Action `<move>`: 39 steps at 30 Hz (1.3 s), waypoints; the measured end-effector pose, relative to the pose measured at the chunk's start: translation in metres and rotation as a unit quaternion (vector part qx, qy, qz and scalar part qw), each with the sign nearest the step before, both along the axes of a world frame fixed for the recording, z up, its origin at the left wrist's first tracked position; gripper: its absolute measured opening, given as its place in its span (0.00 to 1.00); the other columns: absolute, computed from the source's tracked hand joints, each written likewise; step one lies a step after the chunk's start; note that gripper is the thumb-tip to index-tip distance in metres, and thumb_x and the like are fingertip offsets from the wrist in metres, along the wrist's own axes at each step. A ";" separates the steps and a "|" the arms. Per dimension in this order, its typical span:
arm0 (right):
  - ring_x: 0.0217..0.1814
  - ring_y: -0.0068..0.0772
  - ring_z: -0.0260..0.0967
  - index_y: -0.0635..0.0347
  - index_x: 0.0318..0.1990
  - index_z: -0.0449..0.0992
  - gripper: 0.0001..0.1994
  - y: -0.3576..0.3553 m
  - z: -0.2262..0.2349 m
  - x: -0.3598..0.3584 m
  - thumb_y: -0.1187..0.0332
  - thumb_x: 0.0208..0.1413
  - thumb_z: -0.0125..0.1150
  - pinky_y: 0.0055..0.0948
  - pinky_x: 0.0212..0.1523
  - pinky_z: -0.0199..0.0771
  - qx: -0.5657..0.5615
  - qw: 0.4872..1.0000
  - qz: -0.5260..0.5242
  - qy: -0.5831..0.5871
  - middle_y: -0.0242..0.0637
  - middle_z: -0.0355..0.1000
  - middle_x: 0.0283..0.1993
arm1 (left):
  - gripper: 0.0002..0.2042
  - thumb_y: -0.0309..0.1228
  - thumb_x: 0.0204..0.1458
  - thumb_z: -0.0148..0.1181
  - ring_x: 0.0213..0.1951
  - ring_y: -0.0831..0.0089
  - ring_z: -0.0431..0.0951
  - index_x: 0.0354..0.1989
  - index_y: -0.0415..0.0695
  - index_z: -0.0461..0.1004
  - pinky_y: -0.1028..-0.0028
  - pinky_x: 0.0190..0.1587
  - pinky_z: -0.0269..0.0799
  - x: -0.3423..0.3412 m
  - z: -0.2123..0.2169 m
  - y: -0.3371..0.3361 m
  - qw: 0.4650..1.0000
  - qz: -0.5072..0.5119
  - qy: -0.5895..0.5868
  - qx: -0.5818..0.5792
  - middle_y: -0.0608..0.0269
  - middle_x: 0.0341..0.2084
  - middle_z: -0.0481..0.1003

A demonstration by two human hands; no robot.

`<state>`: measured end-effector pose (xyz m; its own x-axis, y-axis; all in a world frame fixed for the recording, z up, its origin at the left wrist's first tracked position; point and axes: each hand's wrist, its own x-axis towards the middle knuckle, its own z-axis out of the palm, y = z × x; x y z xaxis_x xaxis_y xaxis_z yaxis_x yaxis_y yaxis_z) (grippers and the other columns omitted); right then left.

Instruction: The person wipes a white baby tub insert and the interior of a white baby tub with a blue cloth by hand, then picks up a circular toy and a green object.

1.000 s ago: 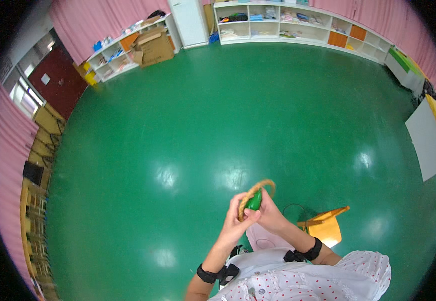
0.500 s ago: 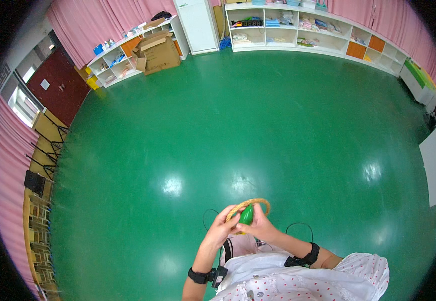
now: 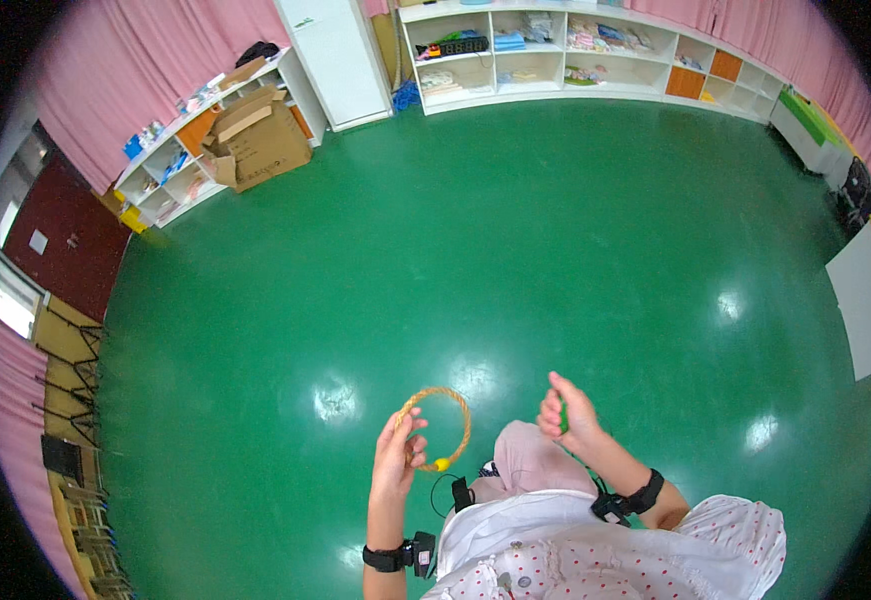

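Note:
My left hand (image 3: pixel 396 455) grips a thin tan ring (image 3: pixel 437 428) by its lower left rim; a small yellow joint sits at the ring's bottom. My right hand (image 3: pixel 569 413) is apart from it, to the right, with its fingers curled around a small green object (image 3: pixel 561 415) that is mostly hidden in the palm. Both hands are held in front of my body above the shiny green floor (image 3: pixel 515 240). Black bands circle both wrists.
White shelves (image 3: pixel 575 50) with toys and boxes line the far wall. An open cardboard box (image 3: pixel 255 140) stands at the back left beside a white cabinet (image 3: pixel 335 55). A white board (image 3: pixel 860 300) lies at the right. Pink curtains ring the room.
The hands were together on the ring and the green object. Now they have parted: the left keeps the ring, the right has drawn away to the right with the green object.

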<state>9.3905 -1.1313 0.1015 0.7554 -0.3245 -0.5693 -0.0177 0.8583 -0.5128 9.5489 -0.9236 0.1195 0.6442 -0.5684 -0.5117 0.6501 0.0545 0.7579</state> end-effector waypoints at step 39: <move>0.22 0.26 0.66 0.60 0.37 0.64 0.11 -0.522 -0.020 0.830 0.64 0.55 0.38 0.23 0.19 0.64 -0.396 0.905 0.115 0.106 0.36 0.67 0.25 | 0.13 0.34 0.52 0.47 0.35 0.80 0.69 0.42 0.40 0.70 0.80 0.36 0.64 0.846 -0.026 -0.452 0.929 0.132 -0.332 0.097 0.67 0.32 0.72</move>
<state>10.2206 -1.6538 0.0817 0.7553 -0.5430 -0.3670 -0.3194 0.1840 -0.9296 10.3952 -1.3755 0.0936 0.9585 -0.2835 -0.0288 0.0199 -0.0342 0.9992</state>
